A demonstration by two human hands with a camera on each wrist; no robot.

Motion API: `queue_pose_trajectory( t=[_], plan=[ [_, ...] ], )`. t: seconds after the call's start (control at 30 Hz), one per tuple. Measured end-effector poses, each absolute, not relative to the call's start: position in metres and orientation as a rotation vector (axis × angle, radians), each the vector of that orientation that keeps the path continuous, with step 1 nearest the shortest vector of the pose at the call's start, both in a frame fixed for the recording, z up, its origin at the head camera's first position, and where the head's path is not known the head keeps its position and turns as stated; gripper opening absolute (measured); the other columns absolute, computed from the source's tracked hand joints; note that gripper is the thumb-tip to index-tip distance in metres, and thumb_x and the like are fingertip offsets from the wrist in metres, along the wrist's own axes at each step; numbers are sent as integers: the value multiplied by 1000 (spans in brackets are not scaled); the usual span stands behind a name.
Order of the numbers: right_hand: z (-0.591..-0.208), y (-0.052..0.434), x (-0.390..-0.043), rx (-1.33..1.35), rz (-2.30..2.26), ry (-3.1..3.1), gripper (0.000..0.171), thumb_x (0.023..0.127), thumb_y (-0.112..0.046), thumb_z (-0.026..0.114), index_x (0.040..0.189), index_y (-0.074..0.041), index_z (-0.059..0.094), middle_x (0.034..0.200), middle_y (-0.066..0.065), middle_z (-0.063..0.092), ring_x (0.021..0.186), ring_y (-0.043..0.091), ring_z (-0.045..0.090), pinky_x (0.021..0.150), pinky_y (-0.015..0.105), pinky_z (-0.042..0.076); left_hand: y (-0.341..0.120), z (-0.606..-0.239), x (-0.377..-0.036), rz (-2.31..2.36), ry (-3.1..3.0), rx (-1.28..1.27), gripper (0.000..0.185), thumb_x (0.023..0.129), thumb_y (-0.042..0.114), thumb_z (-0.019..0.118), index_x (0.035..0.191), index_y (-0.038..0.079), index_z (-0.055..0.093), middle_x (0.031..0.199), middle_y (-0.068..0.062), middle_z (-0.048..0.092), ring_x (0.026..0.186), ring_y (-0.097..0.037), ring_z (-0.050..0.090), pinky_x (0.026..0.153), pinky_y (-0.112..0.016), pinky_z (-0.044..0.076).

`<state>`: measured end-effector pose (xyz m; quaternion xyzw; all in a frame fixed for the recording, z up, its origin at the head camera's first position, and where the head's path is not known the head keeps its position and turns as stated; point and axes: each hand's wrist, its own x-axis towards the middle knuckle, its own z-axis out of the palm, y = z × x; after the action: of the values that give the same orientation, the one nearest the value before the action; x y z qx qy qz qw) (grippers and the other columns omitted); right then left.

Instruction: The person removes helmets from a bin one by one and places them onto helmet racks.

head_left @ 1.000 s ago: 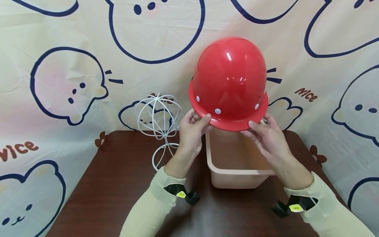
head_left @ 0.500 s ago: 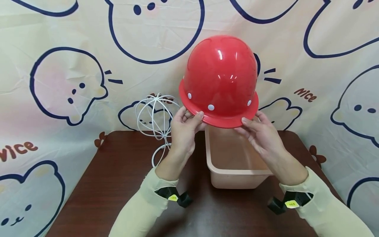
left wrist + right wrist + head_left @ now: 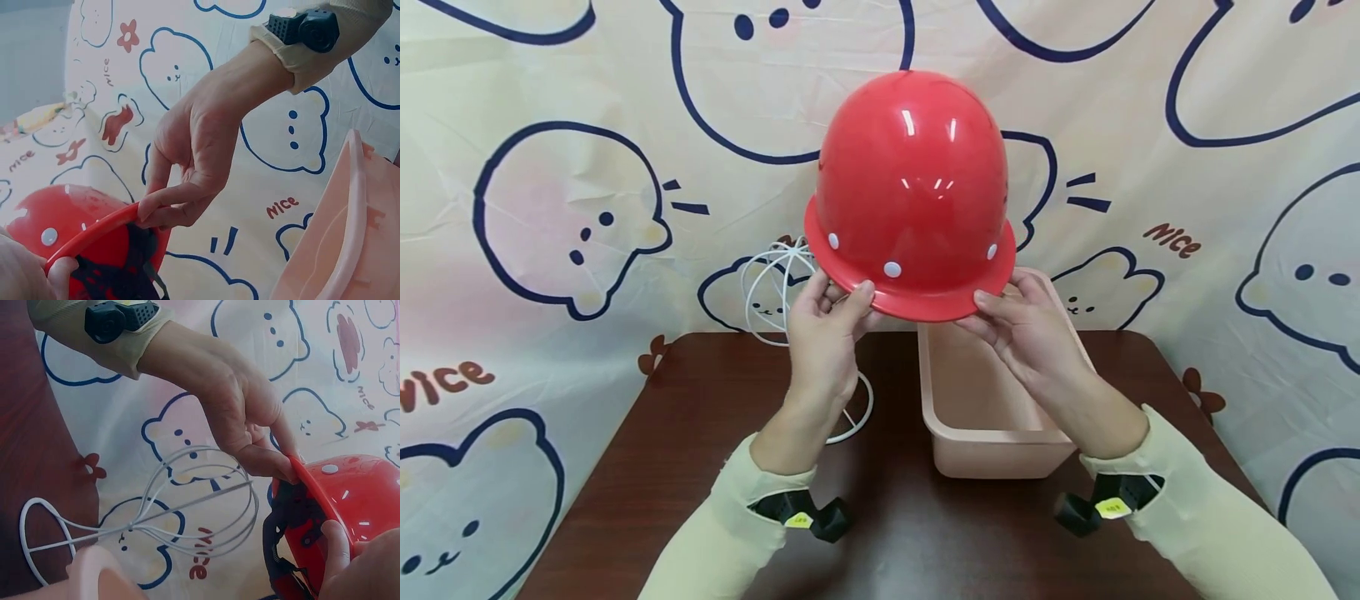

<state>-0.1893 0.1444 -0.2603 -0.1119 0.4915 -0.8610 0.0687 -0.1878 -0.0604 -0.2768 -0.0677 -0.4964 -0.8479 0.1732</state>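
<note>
A red hard hat is held up off the table, its crown up and its brim toward me. My left hand pinches the brim at its left, thumb on top and fingers beneath. At the right of the brim, my right hand grips in the same way. Dark straps show inside the shell in the right wrist view. Behind my left hand stands a white wire rack with a round cage top, partly hidden by the hat and hand.
A pale pink plastic tub stands on the brown table, behind and below my right hand. A cloth printed with cartoon bears hangs behind the table.
Both hands have carried the hard hat to the left, from above the tub to partly in front of the wire rack. The tub and rack stay in place.
</note>
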Motion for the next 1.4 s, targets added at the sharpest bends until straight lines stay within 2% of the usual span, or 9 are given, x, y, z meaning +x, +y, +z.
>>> queue_pose_trajectory(
  t=[0.27, 0.5, 0.73, 1.0, 1.4],
  plan=[
    [-259, 120, -192, -208, -2591, 1509, 57, 89, -1, 60, 139, -14, 36, 133, 14, 45, 101, 29, 64, 79, 35, 53, -83, -275, -182, -2386, -1485, -120, 48, 83, 8, 70, 128, 11, 54, 106, -17, 58, 90, -25, 67, 74, -34, 55],
    [-259, 101, -194, -137, -2602, 1500, 48, 92, 2, 54, 134, -13, 36, 129, 15, 47, 91, 23, 68, 77, 34, 54, -102, -274, -178, -2376, -1500, -113, 49, 83, 10, 70, 129, 11, 54, 109, -18, 57, 96, -28, 65, 77, -34, 54],
    [-257, 87, -192, -160, -2579, 1549, 53, 90, -3, 59, 136, -16, 37, 130, 12, 49, 100, 27, 65, 81, 35, 53, -115, -270, -175, -2356, -1528, -100, 54, 82, 14, 71, 133, 13, 51, 117, -17, 55, 103, -30, 62, 77, -35, 54],
    [-257, 71, -196, -160, -2560, 1562, 50, 90, -1, 58, 134, -14, 38, 128, 11, 51, 100, 27, 65, 79, 34, 54, -129, -269, -172, -2320, -1529, -63, 56, 81, 16, 72, 133, 15, 52, 118, -17, 53, 107, -30, 60, 78, -35, 54],
    [-266, 46, -202, -111, -2580, 1464, 46, 89, 4, 57, 129, -11, 39, 124, 12, 53, 97, 28, 66, 76, 34, 55, -151, -275, -168, -2303, -1537, 41, 58, 78, 18, 75, 132, 16, 53, 118, -15, 54, 102, -26, 63, 78, -32, 53]
  ],
)
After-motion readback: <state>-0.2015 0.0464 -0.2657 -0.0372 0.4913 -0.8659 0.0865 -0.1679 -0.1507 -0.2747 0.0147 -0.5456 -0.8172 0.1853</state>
